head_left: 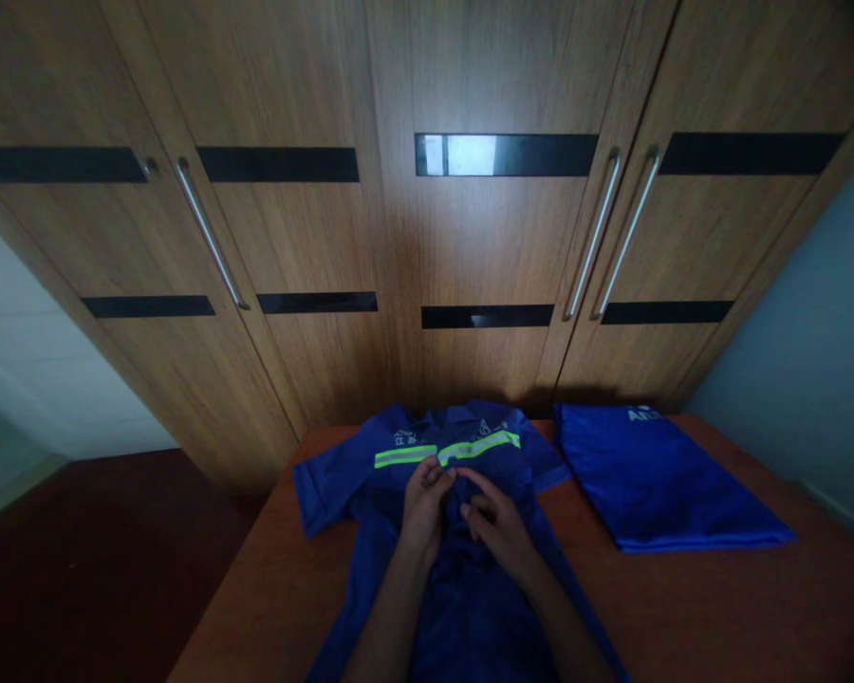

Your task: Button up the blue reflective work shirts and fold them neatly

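Observation:
A dark blue short-sleeved work shirt (380,503) lies front up on the table, with a yellow-green and silver reflective band across its chest. White lettering shows above the band. Just below the band, my left hand (422,507) pinches the front edge of the shirt near its middle line. My right hand (499,529) meets it there, its fingertips closed on the same bit of cloth and its other fingers curled. Whatever small part lies between the fingertips is too dark and small to make out.
To the right lies a folded bright blue cloth item (661,484) with white letters at its top edge. The reddish-brown table (270,593) stands against a wooden wardrobe (484,247) with metal handles. Beyond the table's left edge is a dark red floor (114,560).

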Motion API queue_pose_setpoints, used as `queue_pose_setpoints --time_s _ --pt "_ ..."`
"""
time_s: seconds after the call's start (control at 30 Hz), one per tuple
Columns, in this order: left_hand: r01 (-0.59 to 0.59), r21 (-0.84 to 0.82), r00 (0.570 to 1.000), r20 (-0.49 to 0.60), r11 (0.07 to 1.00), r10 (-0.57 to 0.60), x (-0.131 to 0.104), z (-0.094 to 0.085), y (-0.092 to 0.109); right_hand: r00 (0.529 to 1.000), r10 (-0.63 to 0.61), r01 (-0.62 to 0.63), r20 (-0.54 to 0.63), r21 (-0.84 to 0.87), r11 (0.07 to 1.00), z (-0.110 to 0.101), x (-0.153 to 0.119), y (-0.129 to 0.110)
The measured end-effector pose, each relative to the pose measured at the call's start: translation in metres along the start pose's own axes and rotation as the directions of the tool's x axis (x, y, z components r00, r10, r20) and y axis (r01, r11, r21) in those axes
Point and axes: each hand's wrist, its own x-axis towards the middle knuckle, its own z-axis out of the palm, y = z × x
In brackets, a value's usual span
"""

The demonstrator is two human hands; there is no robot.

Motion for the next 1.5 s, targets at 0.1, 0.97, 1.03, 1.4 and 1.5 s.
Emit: queue_pose_setpoints --time_s 0.1,0.97,1.03,1.4,1.5 --pt "-0.004 0.012 1.000 -0.003 1.000 0.004 0.001 -0.001 -0.001 1.000 -0.004 0.005 -0.019 0.011 1.000 0.001 0.000 0.002" --pt "-0.214 0.418 0.970 -0.015 0.883 0.243 0.003 0.002 -0.002 0.987 0.024 -0.137 0.158 0.758 0.638 -0.006 -0.004 -0.010" --pt "-0.220 0.435 0.967 -0.021 0.873 0.254 0.003 0.001 -0.002 0.986 0.021 -0.138 0.163 0.751 0.646 -0.005 -0.005 -0.011" --pt "-0.189 0.354 0.975 -0.048 0.916 0.219 0.008 -0.005 0.006 0.963 0.104 0.011 -0.249 0.424 0.905 -0.025 0.004 0.008" --pt "-0.191 0.300 0.980 0.002 0.935 0.200 0.007 -0.009 0.021 0.894 0.130 -0.027 -0.428 0.237 0.971 -0.046 0.005 0.015"
